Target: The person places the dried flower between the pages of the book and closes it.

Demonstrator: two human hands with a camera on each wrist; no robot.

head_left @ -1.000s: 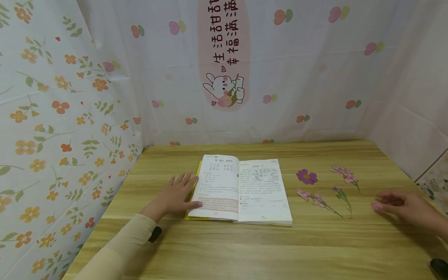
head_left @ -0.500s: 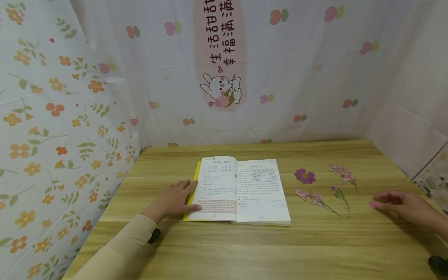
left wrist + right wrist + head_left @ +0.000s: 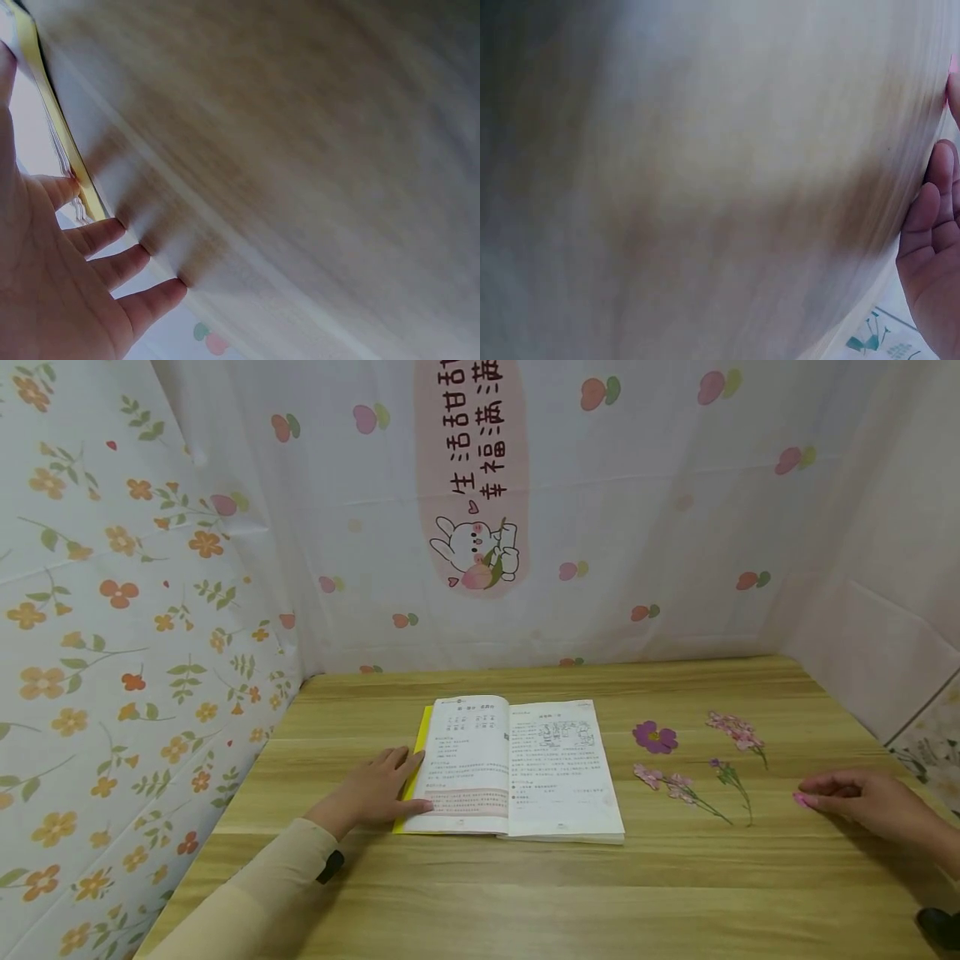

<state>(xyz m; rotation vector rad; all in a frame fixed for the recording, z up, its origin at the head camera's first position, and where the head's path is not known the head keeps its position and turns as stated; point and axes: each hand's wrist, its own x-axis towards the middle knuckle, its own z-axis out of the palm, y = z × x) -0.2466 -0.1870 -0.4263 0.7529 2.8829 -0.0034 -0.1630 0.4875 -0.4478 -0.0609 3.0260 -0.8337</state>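
Observation:
An open book (image 3: 562, 777) with a yellow cover lies on the wooden table. My left hand (image 3: 375, 789) rests at its left edge, thumb over the page and the other fingers spread. In the left wrist view, the straight fingers of the left hand (image 3: 67, 277) reach the table beside the yellow cover edge. At the right, my right hand (image 3: 862, 797) pinches a small pink flower (image 3: 802, 799) low over the table. Only part of the right hand (image 3: 937, 225) shows in the right wrist view, with a bit of pink at the fingertip.
Between book and right hand lie a purple flower (image 3: 655, 737), two pink flower sprigs, one upper (image 3: 738, 732) and one lower (image 3: 678, 787), and a thin purple-tipped sprig (image 3: 731, 781). A printed cloth (image 3: 637, 527) hangs behind the table (image 3: 480, 893).
The right hand's thumb and fingers have drawn together on the small pink flower. My left hand stays at the book's edge, and the head view has shifted slightly.

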